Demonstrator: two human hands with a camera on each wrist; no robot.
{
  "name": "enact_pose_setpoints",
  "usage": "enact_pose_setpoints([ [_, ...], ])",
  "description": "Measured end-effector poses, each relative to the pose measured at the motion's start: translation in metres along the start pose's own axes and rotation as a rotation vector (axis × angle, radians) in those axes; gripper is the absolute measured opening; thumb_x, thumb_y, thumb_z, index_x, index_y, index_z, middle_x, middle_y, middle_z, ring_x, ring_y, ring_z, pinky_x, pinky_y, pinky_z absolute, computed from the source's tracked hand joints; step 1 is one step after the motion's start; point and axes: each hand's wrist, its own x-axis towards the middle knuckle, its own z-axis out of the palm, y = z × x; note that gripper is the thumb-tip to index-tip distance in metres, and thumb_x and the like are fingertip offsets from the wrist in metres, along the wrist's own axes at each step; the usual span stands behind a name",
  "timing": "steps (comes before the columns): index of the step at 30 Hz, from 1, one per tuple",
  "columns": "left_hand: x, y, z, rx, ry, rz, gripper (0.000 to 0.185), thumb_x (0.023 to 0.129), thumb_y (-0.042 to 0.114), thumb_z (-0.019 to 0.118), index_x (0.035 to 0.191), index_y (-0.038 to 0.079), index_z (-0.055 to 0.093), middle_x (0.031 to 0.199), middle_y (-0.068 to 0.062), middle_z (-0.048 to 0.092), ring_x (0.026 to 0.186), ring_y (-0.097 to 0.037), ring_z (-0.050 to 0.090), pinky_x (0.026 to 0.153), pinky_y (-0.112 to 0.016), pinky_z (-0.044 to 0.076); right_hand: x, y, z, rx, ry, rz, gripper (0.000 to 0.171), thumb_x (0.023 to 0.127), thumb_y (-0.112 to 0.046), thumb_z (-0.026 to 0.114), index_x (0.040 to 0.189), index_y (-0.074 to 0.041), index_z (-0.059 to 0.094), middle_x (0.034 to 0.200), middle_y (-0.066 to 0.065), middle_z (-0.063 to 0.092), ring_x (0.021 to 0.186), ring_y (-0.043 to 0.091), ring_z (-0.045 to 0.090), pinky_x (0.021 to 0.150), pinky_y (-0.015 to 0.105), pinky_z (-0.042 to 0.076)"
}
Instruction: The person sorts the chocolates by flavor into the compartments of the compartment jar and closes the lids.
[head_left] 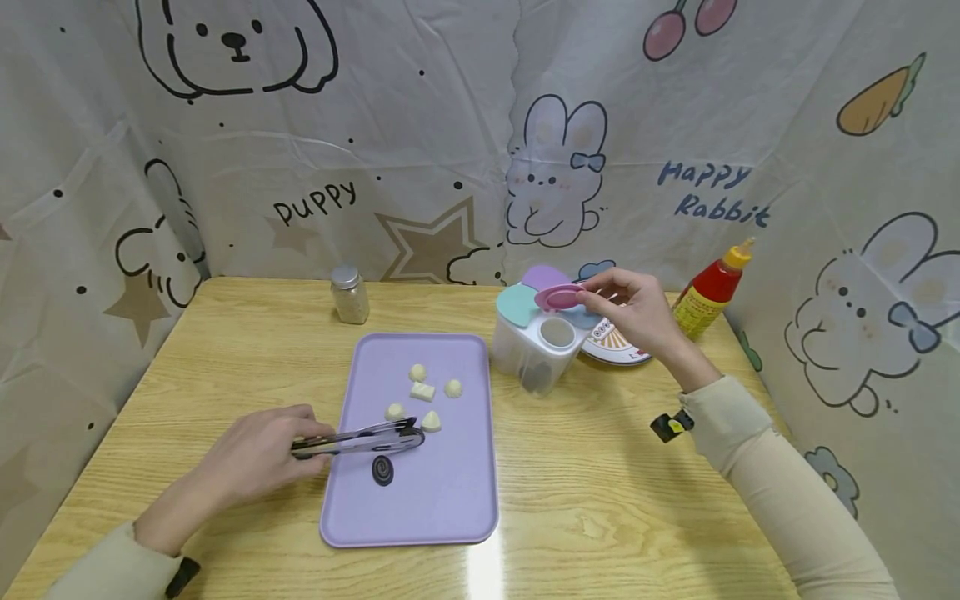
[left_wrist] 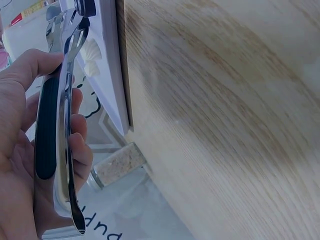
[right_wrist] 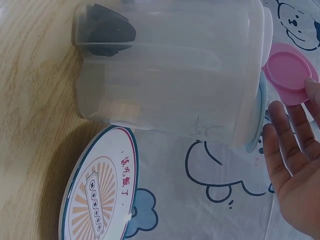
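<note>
My left hand [head_left: 262,450] grips metal tongs [head_left: 375,439] with dark handle grips, their tips over a purple tray [head_left: 450,508]. In the left wrist view, fingers and thumb wrap the tongs [left_wrist: 48,127]. Below the tips lies a dark spiral piece [head_left: 382,470]; several small cream-white pieces [head_left: 423,391] lie farther up the tray. With thumb and fingers, my right hand [head_left: 637,312] pinches a raised pink lid [head_left: 561,297] on a translucent container [head_left: 510,346]. That lid's round opening [head_left: 557,332] is uncovered. Something dark [right_wrist: 111,32] sits inside the container in the right wrist view.
A jar with a grey cap [head_left: 349,296] stands behind the tray, at left. Behind the container is a patterned plate [head_left: 618,350], and a red bottle with a yellow cap [head_left: 708,292] stands at the right. Printed cloth [head_left: 420,150] hangs around the wooden table [head_left: 600,517].
</note>
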Motion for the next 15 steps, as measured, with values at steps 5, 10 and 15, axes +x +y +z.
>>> enact_pose_setpoints([
  [5,0.0015,0.0013,0.0012,-0.01,-0.007,-0.004,0.025,0.086,0.032,0.085,0.109,0.024,0.084,0.077,0.016,0.05,0.06,0.002,0.037,0.053,-0.02,0.031,0.0009,0.0004,0.0005,0.01,0.003,-0.01,0.013,0.096,-0.009,0.076,0.104,0.002,0.076,0.088,-0.026,0.069,0.075,0.003,0.064,0.067,0.016,0.053],
  [10,0.0008,0.0007,0.0012,-0.016,-0.001,0.011,0.024,0.085,0.03,0.086,0.108,0.023,0.085,0.077,0.017,0.049,0.06,0.003,0.036,0.053,-0.019,0.031,0.0006,0.0005,0.0007,0.005,0.002,-0.006,0.014,0.097,-0.01,0.076,0.104,0.002,0.075,0.088,-0.025,0.069,0.075,0.003,0.064,0.068,0.016,0.053],
  [15,0.0002,0.0009,0.0008,-0.022,0.0,0.014,0.024,0.086,0.029,0.085,0.109,0.021,0.085,0.077,0.017,0.049,0.06,0.003,0.036,0.053,-0.019,0.032,0.0004,-0.0003,0.001,0.01,0.003,-0.004,0.014,0.096,-0.01,0.076,0.105,0.001,0.075,0.088,-0.023,0.069,0.075,0.003,0.064,0.068,0.016,0.053],
])
